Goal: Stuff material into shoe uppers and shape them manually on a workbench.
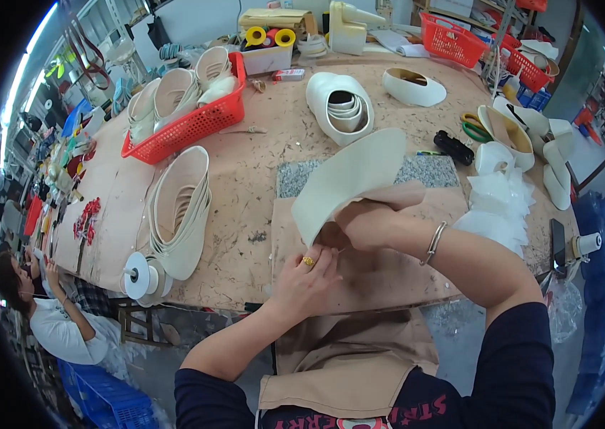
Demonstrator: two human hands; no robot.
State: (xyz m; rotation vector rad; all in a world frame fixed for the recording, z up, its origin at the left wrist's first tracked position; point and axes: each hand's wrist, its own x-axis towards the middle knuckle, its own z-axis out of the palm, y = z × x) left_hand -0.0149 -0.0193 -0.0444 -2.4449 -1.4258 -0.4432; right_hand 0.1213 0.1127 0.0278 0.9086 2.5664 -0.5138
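Note:
A cream-white curved visor piece (349,179) is held up over the front middle of the table, its wide brim raised and tilted away from me. My left hand (309,279), with a yellow ring, pinches its lower edge between bent fingers. Reaching in from the right, my right hand (345,223) is tucked into the hollow side of the visor piece, closed against its edge close to my left fingertips. The brim and shadow hide most of the right fingers. A pinkish band (404,193) of the same piece shows above my right wrist.
Nested visor pieces (179,207) lie left, beside a white spool (146,277) and a red basket (188,118) of more. Farther back are another nested stack (342,107) and a single visor (413,87). A speckled stone slab (427,170), scissors (475,127) and black object (454,147) lie right. A person (66,314) sits left.

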